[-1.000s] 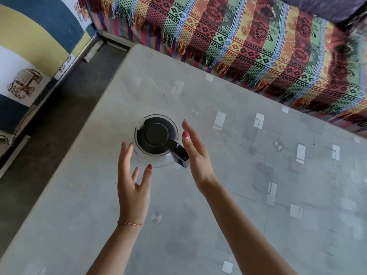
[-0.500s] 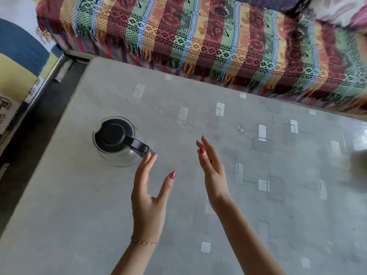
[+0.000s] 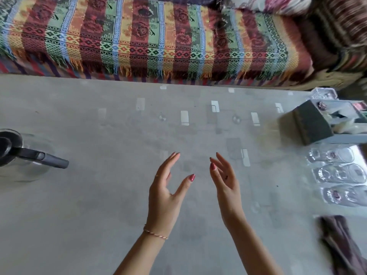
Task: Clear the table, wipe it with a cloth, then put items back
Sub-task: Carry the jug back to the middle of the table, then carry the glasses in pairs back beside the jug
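A clear glass jug with a black lid and black handle (image 3: 21, 153) stands at the left edge of the grey patterned counter (image 3: 99, 195), cut off by the frame, its handle pointing right toward the middle; what it holds cannot be told. At the right edge sits a shiny tray (image 3: 357, 151) bearing three clear drinking glasses (image 3: 337, 173) lying in a row, one behind the other — whether they hold anything cannot be told either. Just behind the glasses is a dark green box with an open top (image 3: 309, 124), pale blurred contents showing inside it. A dark crumpled cloth (image 3: 341, 241) lies at the near right corner of the counter, just in front of the tray.

Both hands hover over the middle of the counter, well apart from the jug and from the tray. The left hand (image 3: 164, 197), with a thin braided bracelet on its wrist, has its grip spread, fingers straight and thumb held out, holding nothing. The right hand (image 3: 226, 185) is likewise spread and loose, palm turned toward the left hand, holding nothing.

Between jug and tray the counter is a wide bare stretch. Its far edge runs along a sofa draped with a striped, fringed woven blanket (image 3: 149, 36) — the fringe hangs just beyond that edge.
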